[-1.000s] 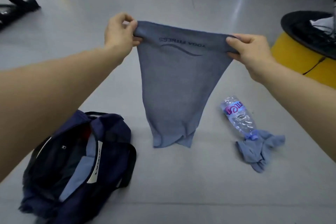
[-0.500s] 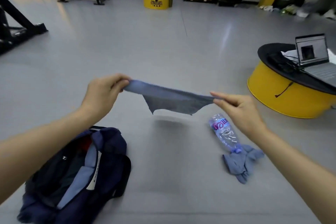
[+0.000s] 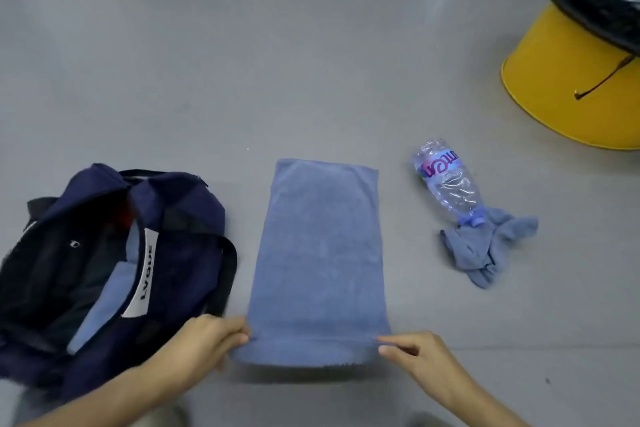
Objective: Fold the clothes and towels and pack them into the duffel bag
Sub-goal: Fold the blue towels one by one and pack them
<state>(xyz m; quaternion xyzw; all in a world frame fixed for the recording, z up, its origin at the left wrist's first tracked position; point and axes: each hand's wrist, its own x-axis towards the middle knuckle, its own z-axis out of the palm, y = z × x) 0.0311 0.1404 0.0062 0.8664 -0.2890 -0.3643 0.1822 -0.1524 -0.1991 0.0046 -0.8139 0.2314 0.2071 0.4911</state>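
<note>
On the floor (image 3: 311,80), just beside the open duffel bag (image 3: 104,253), the blue towel (image 3: 320,253) lies flat with the left hand (image 3: 204,343) and right hand (image 3: 419,360) each pinching a near corner, where an uneven lift would likely skew the fold.

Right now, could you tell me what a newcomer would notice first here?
A blue towel lies flat on the grey floor at centre, its near corners pinched by the left hand and right hand. An open navy duffel bag sits to its left; a yellow round table stands at far right.
</note>
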